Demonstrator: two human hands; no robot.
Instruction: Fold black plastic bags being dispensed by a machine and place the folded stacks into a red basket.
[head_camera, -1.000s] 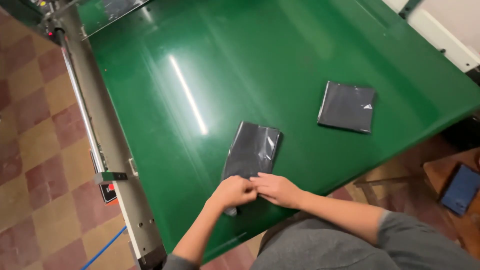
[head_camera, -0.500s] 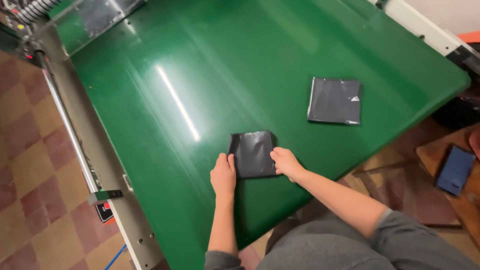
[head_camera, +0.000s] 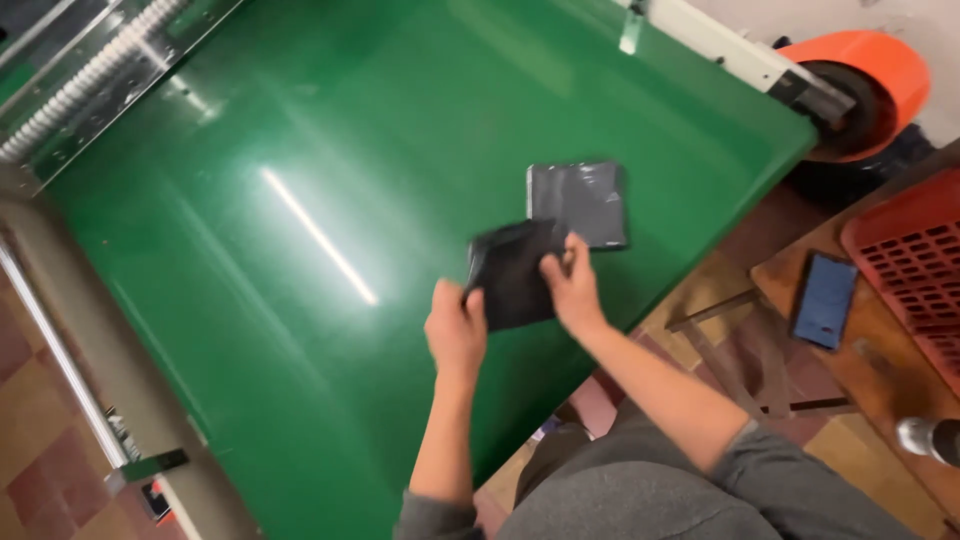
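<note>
Dark folded packet (head_camera: 512, 272), glossy, slightly crumpled, clutched by fingers of both hands.

1. The table (head_camera: 300, 150) is a broad, glossy green surface, seen at a slant, with a long streak of reflected light across its middle.
2. A flat, dark, square packet (head_camera: 580, 203) in shiny wrapping lies directly on the green near the table's right edge.
3. Along the left side runs a pale metal rail (head_camera: 70, 350); at the upper left sits what looks like a ribbed roller (head_camera: 90, 75), though blur makes that unsure.
4. A white bar (head_camera: 720, 45) borders the far right end.
</note>
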